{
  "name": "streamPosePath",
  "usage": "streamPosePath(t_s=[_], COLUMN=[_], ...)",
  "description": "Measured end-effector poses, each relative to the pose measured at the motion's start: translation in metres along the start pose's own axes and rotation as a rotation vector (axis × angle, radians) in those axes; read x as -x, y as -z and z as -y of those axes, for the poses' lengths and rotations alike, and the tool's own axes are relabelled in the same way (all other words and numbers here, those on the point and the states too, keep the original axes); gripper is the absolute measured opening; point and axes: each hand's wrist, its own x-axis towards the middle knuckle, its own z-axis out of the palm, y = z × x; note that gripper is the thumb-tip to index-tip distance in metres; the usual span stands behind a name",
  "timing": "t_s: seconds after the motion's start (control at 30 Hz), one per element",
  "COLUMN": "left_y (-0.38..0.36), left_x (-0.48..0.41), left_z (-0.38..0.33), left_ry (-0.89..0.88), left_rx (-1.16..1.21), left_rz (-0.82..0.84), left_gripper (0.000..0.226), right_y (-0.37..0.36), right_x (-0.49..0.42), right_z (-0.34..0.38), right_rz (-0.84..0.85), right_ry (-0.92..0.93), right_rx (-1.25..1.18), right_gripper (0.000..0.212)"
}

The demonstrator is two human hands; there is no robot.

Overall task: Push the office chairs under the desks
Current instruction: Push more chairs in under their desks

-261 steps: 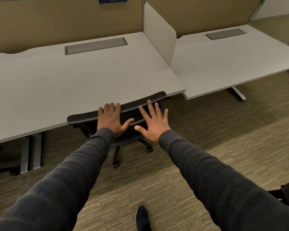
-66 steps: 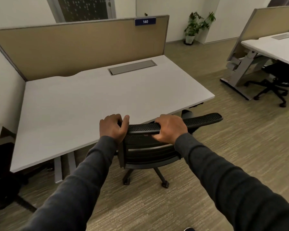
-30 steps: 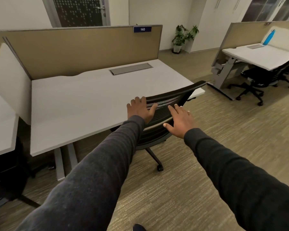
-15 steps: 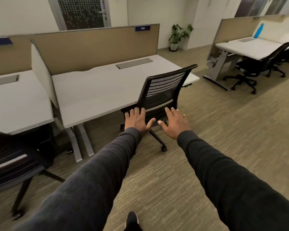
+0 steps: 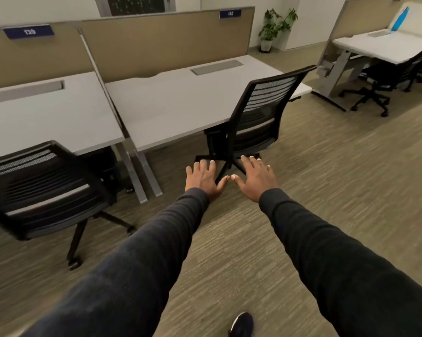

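Left hand [image 5: 201,177] and right hand [image 5: 255,178] now off the mesh chair [image 5: 261,110], fingers splayed, holding nothing. Chair sits angled, seat partly under the desk [image 5: 180,100]. Probably parked.

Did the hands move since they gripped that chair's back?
Yes. The left hand and right hand have let go and drawn back from the chair, away from the desk toward the person, fingers now spread open.

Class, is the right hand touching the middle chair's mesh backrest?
Apart. Head view: the right hand spreads open down at the base, clear of the backrest.
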Motion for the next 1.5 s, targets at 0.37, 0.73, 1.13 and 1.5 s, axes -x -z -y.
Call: streamPosePath(t_s=[0.37,0.73,1.13,1.5], left_y=[-0.028,-0.056,-0.057,-0.04], left_x=[0.18,0.343,0.547,0.669], left_z=[0.165,0.289,0.402,0.526], left_ry=[-0.02,0.077,0.097,0.214], left_rx=[-0.012,0.021,0.0,0.04], left_rz=[0.197,0.254,0.31,0.304], left_gripper=[0.081,0.081,0.083,0.081], right_y=[-0.095,-0.144,-0.189,-0.22], right_x=[0.142,0.263,0.432,0.506], right_z=[0.19,0.31,0.458,0.605], right_rz=[0.151,0.191,0.248,0.33], right_ry=[-0.089,-0.03,-0.007,0.112], right_rx=[-0.066,-0.029,-0.027,-0.019], right_gripper=[0.077,0.076,0.076,0.076])
